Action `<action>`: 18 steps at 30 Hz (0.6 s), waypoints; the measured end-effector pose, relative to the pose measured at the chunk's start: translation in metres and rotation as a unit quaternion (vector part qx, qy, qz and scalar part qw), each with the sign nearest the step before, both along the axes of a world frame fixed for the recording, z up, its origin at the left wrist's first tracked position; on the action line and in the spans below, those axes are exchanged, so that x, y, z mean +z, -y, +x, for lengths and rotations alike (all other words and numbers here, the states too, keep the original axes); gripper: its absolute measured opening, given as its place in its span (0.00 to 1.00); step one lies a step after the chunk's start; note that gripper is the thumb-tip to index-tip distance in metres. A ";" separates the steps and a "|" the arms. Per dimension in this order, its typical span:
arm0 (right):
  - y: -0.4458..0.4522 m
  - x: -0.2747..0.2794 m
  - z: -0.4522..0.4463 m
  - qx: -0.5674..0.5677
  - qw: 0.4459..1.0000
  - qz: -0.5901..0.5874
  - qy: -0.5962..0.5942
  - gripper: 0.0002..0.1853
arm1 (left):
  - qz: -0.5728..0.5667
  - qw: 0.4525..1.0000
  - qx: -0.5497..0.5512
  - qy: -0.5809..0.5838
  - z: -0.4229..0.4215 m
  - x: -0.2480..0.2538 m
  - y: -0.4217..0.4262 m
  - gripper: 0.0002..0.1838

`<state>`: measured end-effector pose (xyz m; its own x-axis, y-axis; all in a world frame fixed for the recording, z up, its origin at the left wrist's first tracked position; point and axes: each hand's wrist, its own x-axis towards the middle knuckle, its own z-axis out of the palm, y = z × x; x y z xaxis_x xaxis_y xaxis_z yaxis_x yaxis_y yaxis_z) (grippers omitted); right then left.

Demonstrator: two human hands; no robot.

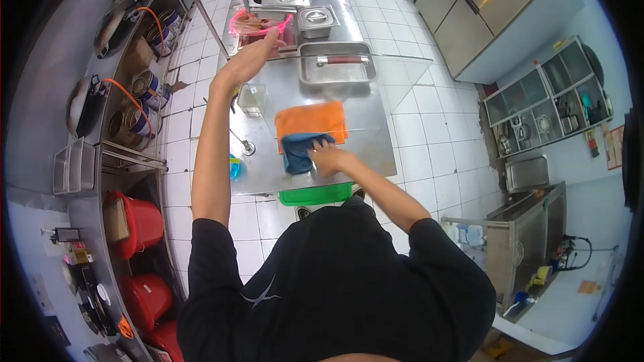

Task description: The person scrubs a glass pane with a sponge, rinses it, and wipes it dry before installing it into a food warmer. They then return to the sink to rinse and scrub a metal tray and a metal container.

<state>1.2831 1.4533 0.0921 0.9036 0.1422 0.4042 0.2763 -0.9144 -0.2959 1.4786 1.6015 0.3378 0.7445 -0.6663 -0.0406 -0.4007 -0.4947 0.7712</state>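
My right hand [325, 158] has its fingers on a crumpled blue cloth [296, 151], gripping its right side. The blue cloth partly covers a folded orange cloth [310, 121] lying flat on the steel table [365, 161]. Stretched far forward, my left hand [257, 55] is beside a container lined with a pink bag [253, 25]. Its fingers look extended and hold nothing that I can see. Whether they touch the bag or the container's edge I cannot tell.
A steel pan [335, 77] with a red-handled tool and a lidded container [316, 20] stand beyond the cloths. A clear square container [252, 99] is at the left. A glass panel [406, 74] juts out right. Below the table edge is a green bin [315, 195].
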 end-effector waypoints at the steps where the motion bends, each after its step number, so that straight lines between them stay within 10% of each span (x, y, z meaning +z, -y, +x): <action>1: 0.011 0.049 -0.002 0.119 0.974 0.025 -0.192 0.13 | 0.000 1.000 0.004 -0.002 0.003 -0.005 -0.001 0.46; 2: 0.019 0.105 -0.003 0.231 0.896 0.046 -0.375 0.13 | -0.009 1.000 -0.003 0.004 0.008 -0.010 -0.002 0.46; 4: 0.022 0.224 -0.011 0.286 0.908 0.275 -0.137 0.13 | -0.023 1.000 -0.004 0.002 0.011 -0.016 -0.002 0.46; 6: 0.053 0.283 0.006 0.195 0.952 0.211 -0.103 0.17 | -0.049 0.999 0.001 -0.014 0.008 -0.017 -0.001 0.46; 9: 0.101 0.288 0.068 0.120 0.992 -0.041 -0.023 0.27 | -0.043 0.999 0.021 -0.001 0.005 -0.017 -0.003 0.48; 12: 0.107 0.303 0.088 0.091 0.937 -0.017 -0.338 0.34 | -0.067 0.997 0.030 0.009 -0.004 -0.005 0.000 0.50; 18: 0.104 0.280 0.094 0.107 0.953 -0.045 -0.279 0.33 | -0.207 0.975 0.083 0.014 0.008 -0.024 0.000 0.45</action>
<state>1.3774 1.3491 0.3724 0.9207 0.3592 -0.1529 0.2823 -0.8831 -0.3748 1.4870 1.6019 0.3142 0.8403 -0.4919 0.2277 -0.3648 -0.2026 0.9088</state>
